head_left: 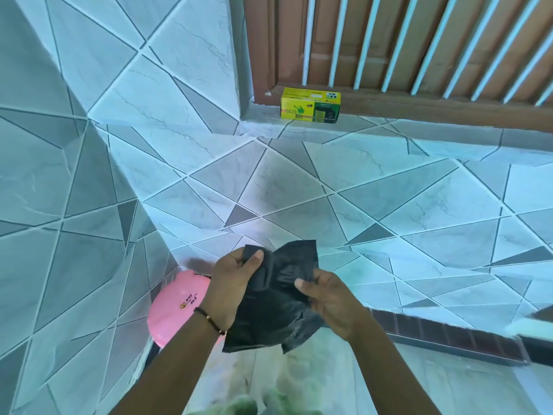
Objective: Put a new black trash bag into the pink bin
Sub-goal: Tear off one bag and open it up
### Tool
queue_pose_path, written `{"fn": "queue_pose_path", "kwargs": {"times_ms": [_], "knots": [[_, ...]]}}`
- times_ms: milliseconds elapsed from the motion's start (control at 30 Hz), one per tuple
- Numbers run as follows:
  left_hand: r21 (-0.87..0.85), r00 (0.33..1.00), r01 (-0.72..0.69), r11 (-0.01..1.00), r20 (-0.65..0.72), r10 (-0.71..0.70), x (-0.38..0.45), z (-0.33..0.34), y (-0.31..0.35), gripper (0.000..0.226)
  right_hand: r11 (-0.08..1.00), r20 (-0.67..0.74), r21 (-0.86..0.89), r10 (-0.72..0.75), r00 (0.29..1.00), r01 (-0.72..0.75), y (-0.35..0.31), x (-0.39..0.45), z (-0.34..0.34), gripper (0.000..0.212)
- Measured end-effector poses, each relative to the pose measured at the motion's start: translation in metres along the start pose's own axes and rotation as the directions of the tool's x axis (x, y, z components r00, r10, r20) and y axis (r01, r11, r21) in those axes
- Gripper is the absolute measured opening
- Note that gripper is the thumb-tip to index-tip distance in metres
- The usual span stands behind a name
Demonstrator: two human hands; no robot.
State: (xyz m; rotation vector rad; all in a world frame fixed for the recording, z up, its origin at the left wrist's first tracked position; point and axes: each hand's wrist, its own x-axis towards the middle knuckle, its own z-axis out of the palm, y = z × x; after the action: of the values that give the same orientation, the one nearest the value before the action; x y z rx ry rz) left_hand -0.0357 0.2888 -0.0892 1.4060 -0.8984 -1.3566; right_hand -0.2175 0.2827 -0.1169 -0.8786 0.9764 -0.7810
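Observation:
A folded black trash bag (275, 298) is held in front of me, low in the head view. My left hand (232, 283) grips its upper left corner, thumb on top. My right hand (326, 298) pinches its right side. The pink bin (173, 307) stands on the floor below and to the left, by the tiled wall, partly hidden behind my left wrist; its top surface looks closed, with small marks on it.
A yellow box of bin liners (310, 105) sits on the tiled ledge by the brown wooden door (389, 40). Tiled walls rise at the left and ahead. A dark strip (449, 336) edges the ledge at the right.

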Motion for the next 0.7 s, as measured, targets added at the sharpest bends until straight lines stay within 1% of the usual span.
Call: {"fn": "queue_pose_path", "kwargs": {"times_ms": [67, 133, 200, 267, 333, 367, 400, 433, 500, 533, 567, 633, 700], "knots": [[-0.021, 0.999, 0.011, 1.0, -0.034, -0.011, -0.005, -0.008, -0.001, 0.024, 0.999, -0.02, -0.043, 0.005, 1.0, -0.006, 0.003, -0.003, 0.012, 0.022], [-0.051, 0.998, 0.033, 0.998, -0.045, -0.035, -0.008, -0.018, -0.005, 0.032, 0.999, -0.06, -0.039, -0.017, 0.998, 0.014, 0.004, -0.005, 0.024, 0.017], [-0.063, 0.998, 0.056, 0.996, 0.013, -0.056, -0.013, -0.033, -0.011, 0.041, 0.998, -0.105, 0.035, -0.044, 0.993, 0.048, 0.005, -0.004, 0.037, 0.015], [0.011, 0.992, 0.056, 0.998, 0.115, -0.057, -0.019, -0.052, -0.019, 0.052, 0.989, -0.169, 0.12, -0.062, 0.984, 0.083, 0.007, -0.003, 0.052, 0.015], [0.072, 0.983, 0.076, 0.994, 0.162, -0.087, -0.025, -0.073, -0.032, 0.064, 0.978, -0.223, 0.184, -0.055, 0.973, 0.098, 0.011, 0.0, 0.068, 0.016], [0.071, 0.981, 0.098, 0.993, 0.161, -0.108, -0.029, -0.082, -0.036, 0.059, 0.976, -0.247, 0.195, -0.049, 0.968, 0.099, 0.013, 0.0, 0.077, 0.016], [0.029, 0.975, 0.146, 0.989, 0.167, -0.149, -0.035, -0.095, -0.037, 0.045, 0.977, -0.272, 0.189, -0.045, 0.961, 0.099, 0.018, 0.0, 0.091, 0.016], [-0.043, 0.964, 0.188, 0.981, 0.2, -0.176, -0.04, -0.102, -0.037, 0.037, 0.979, -0.296, 0.178, -0.043, 0.954, 0.099, 0.021, -0.001, 0.103, 0.015], [-0.153, 0.937, 0.262, 0.953, 0.275, -0.214, -0.048, -0.121, -0.036, 0.044, 0.976, -0.35, 0.183, -0.051, 0.935, 0.122, 0.03, -0.003, 0.127, 0.015], [-0.168, 0.934, 0.259, 0.951, 0.295, -0.202, -0.052, -0.129, -0.035, 0.05, 0.972, -0.379, 0.191, -0.055, 0.924, 0.136, 0.035, -0.004, 0.137, 0.015], [-0.161, 0.936, 0.224, 0.961, 0.311, -0.165, -0.056, -0.137, -0.036, 0.052, 0.969, -0.406, 0.197, -0.058, 0.912, 0.15, 0.039, -0.005, 0.145, 0.014], [-0.029, 0.931, 0.107, 0.994, 0.355, -0.09, -0.065, -0.156, -0.041, 0.051, 0.959, -0.453, 0.225, -0.056, 0.89, 0.175, 0.049, -0.007, 0.159, 0.013], [0.078, 0.898, 0.087, 0.993, 0.425, -0.112, -0.072, -0.177, -0.051, 0.04, 0.937, -0.495, 0.277, -0.049, 0.867, 0.211, 0.058, -0.01, 0.171, 0.013]]}}
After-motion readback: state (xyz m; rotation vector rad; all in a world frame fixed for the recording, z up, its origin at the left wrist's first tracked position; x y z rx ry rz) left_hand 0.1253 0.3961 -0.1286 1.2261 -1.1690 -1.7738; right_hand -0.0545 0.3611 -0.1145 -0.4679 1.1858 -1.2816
